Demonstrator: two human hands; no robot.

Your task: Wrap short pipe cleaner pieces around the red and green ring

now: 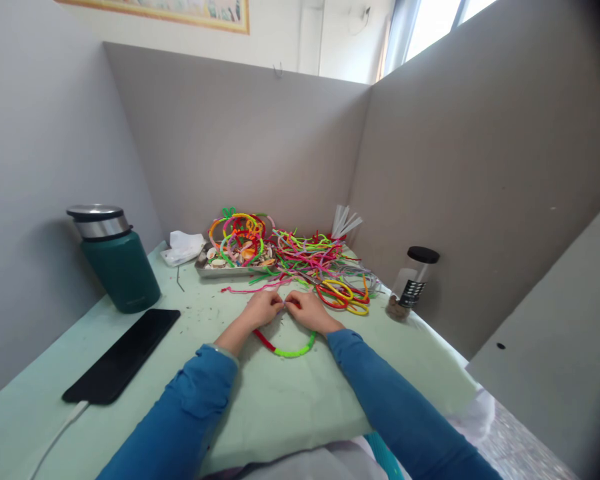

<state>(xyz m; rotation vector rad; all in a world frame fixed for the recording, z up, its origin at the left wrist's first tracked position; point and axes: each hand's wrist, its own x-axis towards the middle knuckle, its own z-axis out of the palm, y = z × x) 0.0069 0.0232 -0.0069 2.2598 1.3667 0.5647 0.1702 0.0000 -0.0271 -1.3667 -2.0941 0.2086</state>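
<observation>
A curved ring of pipe cleaner [291,354], red on the left and green on the right, hangs in a loop below my hands, just over the cloth. My left hand [261,311] pinches one end of it with thumb and forefinger. Facing it, my right hand [310,311] pinches the other end, and the fingertips of both hands nearly meet. The two ends themselves are mostly hidden by the fingers. Right behind my right hand lie scissors [336,293] with red and yellow handles.
Behind my hands are a metal tray [215,272] with shells and colourful rings, and a heap of pipe cleaners [313,252]. A green bottle [120,270] and a black phone [125,357] sit left, a clear jar [411,287] right. Grey partitions [240,127] enclose the table.
</observation>
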